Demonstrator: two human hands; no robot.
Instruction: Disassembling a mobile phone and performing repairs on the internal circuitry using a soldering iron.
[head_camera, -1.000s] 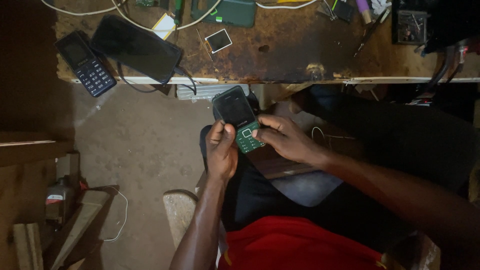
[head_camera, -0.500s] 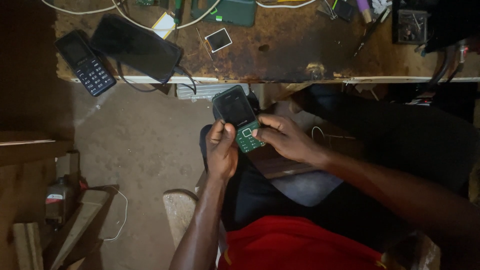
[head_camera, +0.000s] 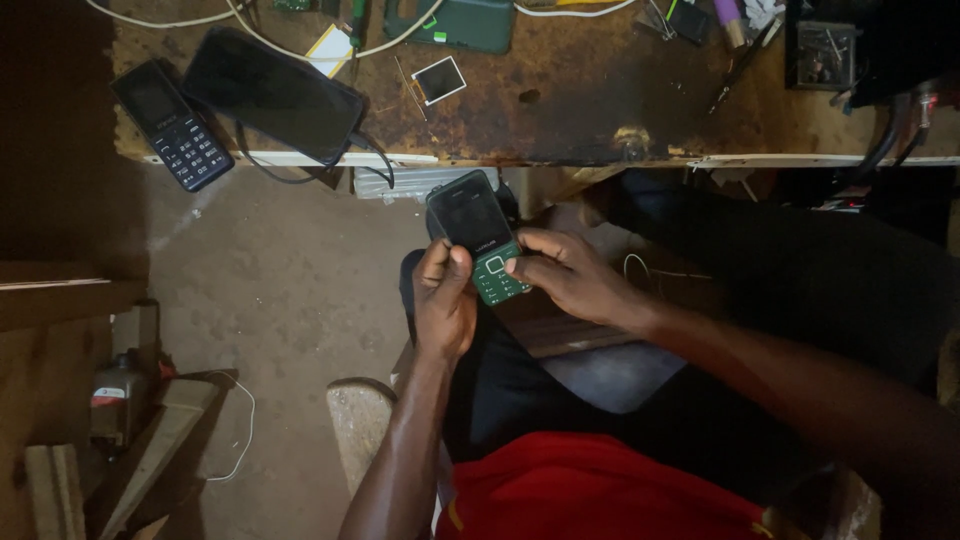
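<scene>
1. Your left hand (head_camera: 445, 300) grasps the keypad phone (head_camera: 477, 236) along its left edge, thumb over the lower face.
2. Your right hand (head_camera: 570, 275) grips its right edge, fingertips on the green keypad.
3. The phone sits between both hands above your lap, just below the bench's (head_camera: 580, 95) front edge, near its middle.
4. The phone is a small rectangular slab with a dark glossy screen and matte green keys.
5. The bench top is rusty and rough; a black keypad handset (head_camera: 172, 125) and a dark smartphone (head_camera: 272, 95) lie near its front-left corner.
</scene>
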